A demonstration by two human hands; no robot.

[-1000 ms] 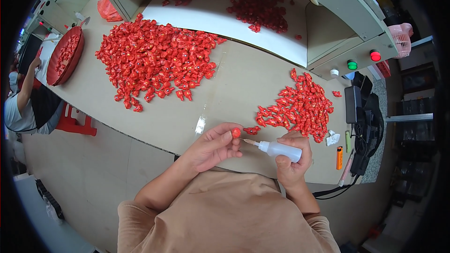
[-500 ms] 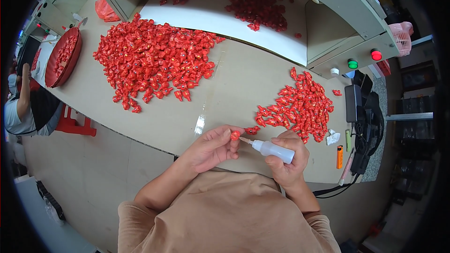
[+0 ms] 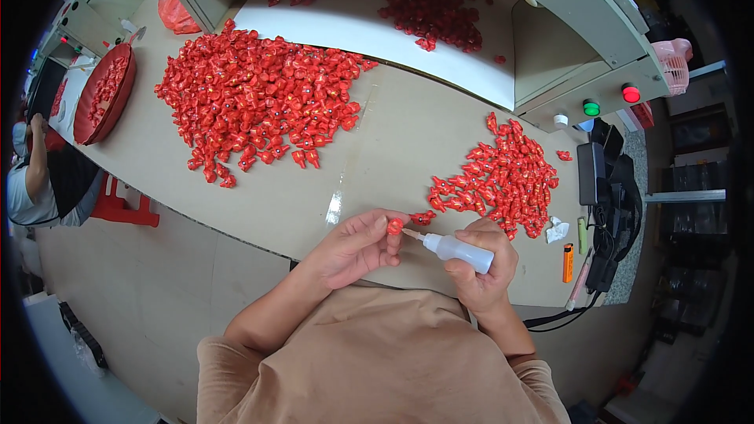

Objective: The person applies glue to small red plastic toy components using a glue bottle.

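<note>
Between the thumb and fingers of my left hand [image 3: 353, 250] is a small red figurine part [image 3: 395, 227]. My right hand [image 3: 488, 265] is wrapped round a squeeze bottle [image 3: 459, 252] of white translucent plastic, tilted so that its thin nozzle points left. The nozzle's tip is at the red part, touching or very close; I cannot tell which. Just beyond my hands a red figurine [image 3: 422, 218] lies on the table. Farther right is a smaller pile of red figurines [image 3: 510, 177], and a large heap of small red pieces [image 3: 259, 98] covers the table at the left.
At the back stands a cabinet [image 3: 542, 94] with more red pieces inside and coloured buttons. An orange lighter [image 3: 568, 263], crumpled tissue [image 3: 557, 229] and black bag [image 3: 616, 188] lie at the right. A red basket [image 3: 118, 118] and a seated person [image 3: 51, 180] are at the left.
</note>
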